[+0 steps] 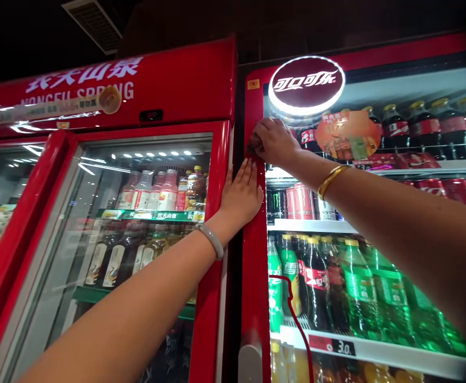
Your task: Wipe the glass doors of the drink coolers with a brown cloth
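Observation:
Two red drinks fridges stand side by side. On the red door frame [254,255] of the right fridge, my left hand [241,194] lies with its fingers stretched upward and holds nothing. Just above it, my right hand [275,142] presses against the same frame with curled fingers. Something small and dark may be under those fingertips, but I cannot make it out. A grey bangle [210,240] circles my left wrist and a gold bangle [332,181] my right. Beside my right hand is an orange sticker [349,134] on the glass, below a lit oval sign [307,85].
Behind the right fridge's glass are cola bottles [316,282], green bottles [358,276] and cans [299,201]. The left fridge [211,255] holds pink bottles [168,190]. A grey door handle [250,361] sits low on the right fridge's frame. A vent [93,24] is overhead.

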### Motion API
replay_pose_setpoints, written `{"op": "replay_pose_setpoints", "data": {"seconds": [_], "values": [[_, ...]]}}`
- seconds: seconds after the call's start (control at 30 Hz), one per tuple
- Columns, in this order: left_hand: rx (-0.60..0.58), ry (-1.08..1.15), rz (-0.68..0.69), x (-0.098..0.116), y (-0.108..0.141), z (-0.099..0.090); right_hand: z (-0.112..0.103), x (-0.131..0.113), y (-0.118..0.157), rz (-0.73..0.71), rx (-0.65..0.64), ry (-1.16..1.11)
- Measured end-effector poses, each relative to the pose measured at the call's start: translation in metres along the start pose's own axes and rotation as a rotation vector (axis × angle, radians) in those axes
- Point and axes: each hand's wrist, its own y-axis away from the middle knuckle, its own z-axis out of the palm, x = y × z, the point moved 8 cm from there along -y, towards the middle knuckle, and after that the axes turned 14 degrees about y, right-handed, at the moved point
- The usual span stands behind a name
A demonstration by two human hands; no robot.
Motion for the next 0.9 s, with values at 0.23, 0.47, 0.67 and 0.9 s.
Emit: {"op": "replay_pose_setpoints", "data": {"seconds": [0.23,0.47,0.67,0.9], "values": [[-0.125,-0.001,0.023,0.018,0.096,0.01,-0.036,-0.078,0.141,-0.339,0.009,-0.217],[-0.122,-0.009,0.006,0.013,0.108,0.014,-0.017,-0.052,0.088,0.032,-0.089,-0.063],[-0.182,0.034,-0.051,0.026,0.167,0.017,-0.058,-0.125,0.214,-0.291,0.005,-0.173],[-0.189,0.115,-0.106,0.046,0.191,0.029,-0.05,-0.116,0.21,-0.216,0.022,-0.222]]}}
